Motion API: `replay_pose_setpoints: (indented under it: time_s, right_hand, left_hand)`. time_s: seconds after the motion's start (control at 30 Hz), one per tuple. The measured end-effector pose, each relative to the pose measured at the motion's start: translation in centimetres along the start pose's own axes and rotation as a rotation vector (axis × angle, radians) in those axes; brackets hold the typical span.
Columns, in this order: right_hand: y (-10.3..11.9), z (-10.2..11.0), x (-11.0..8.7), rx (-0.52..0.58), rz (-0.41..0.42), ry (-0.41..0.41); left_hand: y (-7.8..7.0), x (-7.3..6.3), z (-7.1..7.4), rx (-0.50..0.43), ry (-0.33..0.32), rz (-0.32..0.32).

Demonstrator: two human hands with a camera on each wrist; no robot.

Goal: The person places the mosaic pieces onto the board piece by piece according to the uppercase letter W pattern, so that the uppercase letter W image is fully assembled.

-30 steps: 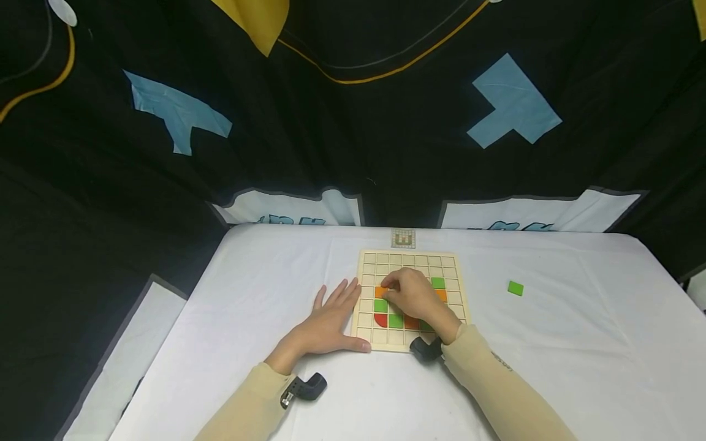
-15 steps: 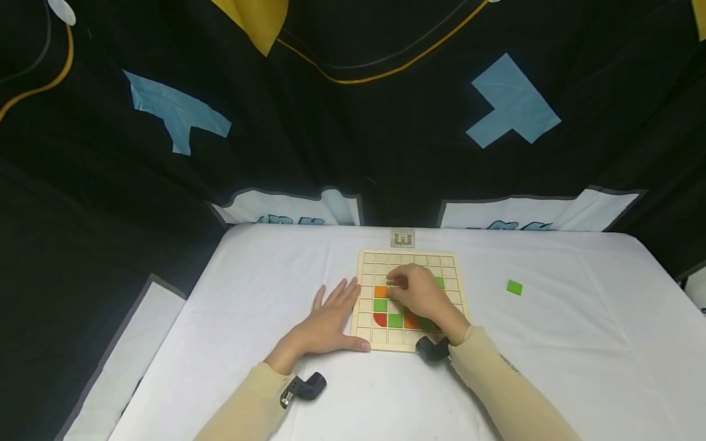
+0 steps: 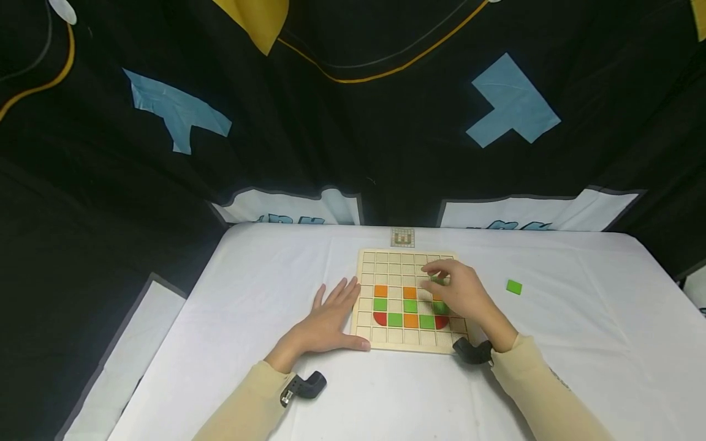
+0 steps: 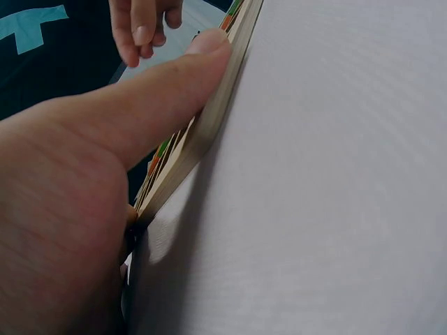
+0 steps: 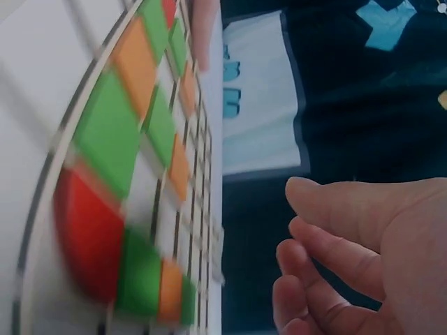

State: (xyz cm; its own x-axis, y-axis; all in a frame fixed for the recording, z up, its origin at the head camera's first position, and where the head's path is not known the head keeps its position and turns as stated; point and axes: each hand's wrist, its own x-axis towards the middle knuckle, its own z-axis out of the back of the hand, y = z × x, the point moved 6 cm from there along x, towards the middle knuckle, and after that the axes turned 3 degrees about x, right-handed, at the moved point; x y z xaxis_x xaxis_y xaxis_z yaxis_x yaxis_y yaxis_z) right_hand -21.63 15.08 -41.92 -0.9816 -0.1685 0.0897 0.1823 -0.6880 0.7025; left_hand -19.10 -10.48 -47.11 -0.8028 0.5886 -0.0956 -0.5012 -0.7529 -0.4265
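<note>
A square wooden grid board [image 3: 380, 335] lies on the table, bearing orange and green square tiles and two rounded red corner pieces, one a red piece [image 3: 380, 318] at lower left. My left hand [image 3: 325, 324] rests beside the board's left side, fingers spread, with fingertips and thumb [image 4: 209, 45] at its edge. Over the board's right part hovers my right hand [image 3: 460, 291], fingers loosely bent and thumb apart. No piece shows between these fingers in the right wrist view. Below them is a green tile [image 3: 438, 280] on the board.
A loose green tile [image 3: 514, 286] lies on the white cloth right of the board. Behind the board is a small pattern card [image 3: 402, 237]. A black curtain [image 3: 353, 153] hangs beyond the table's far edge.
My right hand has moved right from the board's middle toward its right side, uncovering an orange and a green tile in the middle column. My left hand has stayed put.
</note>
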Motion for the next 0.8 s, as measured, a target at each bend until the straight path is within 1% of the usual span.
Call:
replay_pose_setpoints:
  time_s: [0.07, 0.27, 0.5, 0.6, 0.8]
  right_hand:
    - [-0.8, 0.7, -0.3, 0.001, -0.004, -0.013]
    - [-3.4, 2.7, -1.3, -0.017, -0.070, -0.054]
    - [-5.9, 5.2, -2.6, -0.044, -0.075, -0.123]
    - [-7.1, 6.1, -3.1, -0.045, -0.092, -0.139]
    - [-8.9, 7.3, -3.8, -0.028, -0.121, -0.146]
  left_hand:
    - [0.0, 0.0, 0.0, 0.002, 0.000, 0.000]
    - [0.1, 0.1, -0.2, 0.009, 0.000, 0.000]
    - [0.1, 0.0, -0.1, 0.008, 0.001, 0.004]
    - [0.1, 0.0, 0.0, 0.003, -0.006, 0.001]
    - [0.1, 0.1, -0.1, -0.003, -0.008, -0.002]
